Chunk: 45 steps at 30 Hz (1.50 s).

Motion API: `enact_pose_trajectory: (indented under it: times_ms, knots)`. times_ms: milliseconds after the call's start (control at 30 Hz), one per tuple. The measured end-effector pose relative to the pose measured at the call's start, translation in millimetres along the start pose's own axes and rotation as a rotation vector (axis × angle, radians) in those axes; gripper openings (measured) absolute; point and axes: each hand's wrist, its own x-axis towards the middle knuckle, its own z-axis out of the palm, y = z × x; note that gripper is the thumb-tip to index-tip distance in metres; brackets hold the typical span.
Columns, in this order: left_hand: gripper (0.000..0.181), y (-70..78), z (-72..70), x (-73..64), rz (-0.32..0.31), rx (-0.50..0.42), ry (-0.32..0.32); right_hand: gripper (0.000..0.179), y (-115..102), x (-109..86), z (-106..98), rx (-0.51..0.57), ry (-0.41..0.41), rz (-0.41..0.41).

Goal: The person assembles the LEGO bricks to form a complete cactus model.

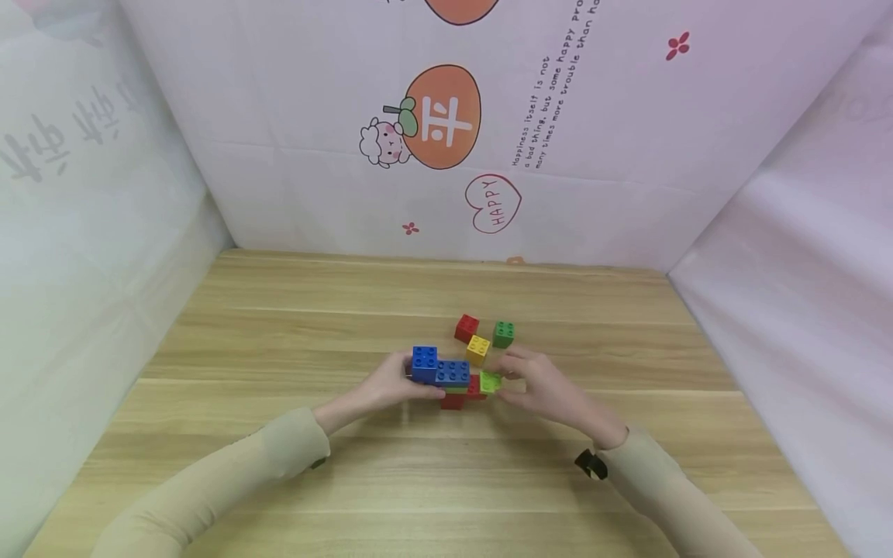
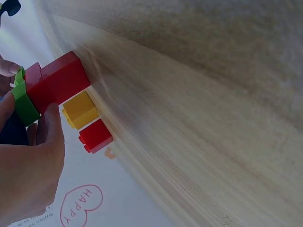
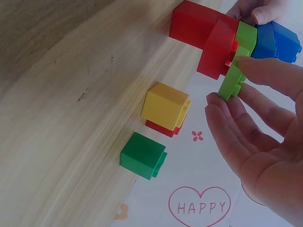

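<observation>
My left hand [image 1: 384, 385] grips a stack of toy building bricks from its left side, thumb along the front. Blue bricks [image 1: 452, 373] top the stack, a green brick [image 2: 25, 102] lies beneath them, and red bricks [image 2: 65, 78] form the bottom. At the stack's right side my right hand [image 1: 543, 387] pinches a thin light green brick [image 3: 230, 81] between thumb and fingers. This brick sits right against the studs of a red brick [image 3: 219, 47] in the right wrist view. Parts of the left fingers are hidden behind the stack.
Behind the hands stand a loose yellow brick [image 1: 477, 350], a small red brick [image 1: 467, 328] and a dark green brick [image 1: 504, 334] on the wooden table [image 1: 314, 310]. Printed white cloth [image 1: 293, 155] hangs at the back and both sides.
</observation>
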Motion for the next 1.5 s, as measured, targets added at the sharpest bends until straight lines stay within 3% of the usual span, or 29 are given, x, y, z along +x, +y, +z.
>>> enact_pose_trajectory:
  times_ms: [1500]
  knots:
    - [0.047, -0.2, -0.3, -1.3, 0.044, -0.017, -0.014, 0.035, 1.9, 9.0, -3.4, 0.075, -0.061, -0.017]
